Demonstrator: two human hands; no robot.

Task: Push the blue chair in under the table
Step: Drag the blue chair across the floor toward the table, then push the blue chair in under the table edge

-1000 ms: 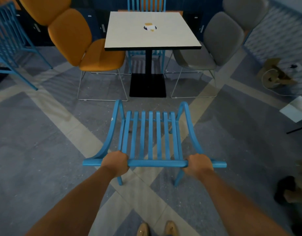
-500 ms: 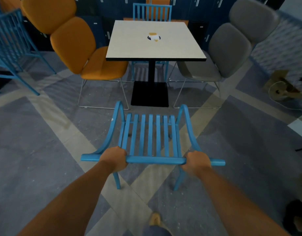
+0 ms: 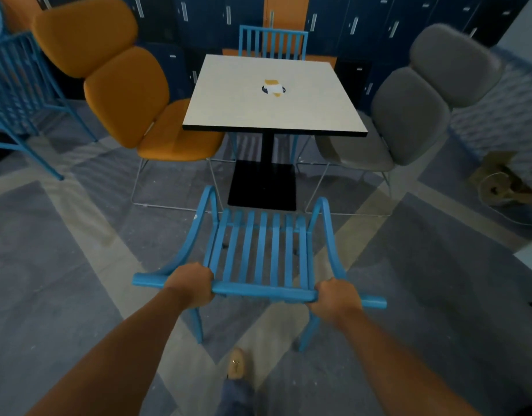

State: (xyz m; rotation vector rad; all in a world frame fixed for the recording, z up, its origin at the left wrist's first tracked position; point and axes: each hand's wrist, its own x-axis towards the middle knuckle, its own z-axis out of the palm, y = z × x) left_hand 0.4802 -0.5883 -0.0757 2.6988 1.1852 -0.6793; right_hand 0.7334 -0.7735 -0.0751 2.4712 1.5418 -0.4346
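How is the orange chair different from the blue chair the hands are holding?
The orange chair has smooth padded cushions; the blue chair is made of slats with gaps. The orange chair has thin pale wire legs; the blue chair's legs are blue. Nobody touches the orange chair, but the left hand and right hand grip the blue chair's top rail. Both stand beside the table.

Orange chair (image 3: 132, 94), grey chair (image 3: 408, 115), dark lockers (image 3: 363, 22), perhaps crumpled cardboard (image 3: 502, 181) far right.

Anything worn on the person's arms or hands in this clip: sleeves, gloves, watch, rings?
Nothing visible. Both forearms are bare up to the frame edge, with no sleeves in view. The left hand and right hand are ungloved, and no watch, bracelet or ring shows on the sides facing the camera.
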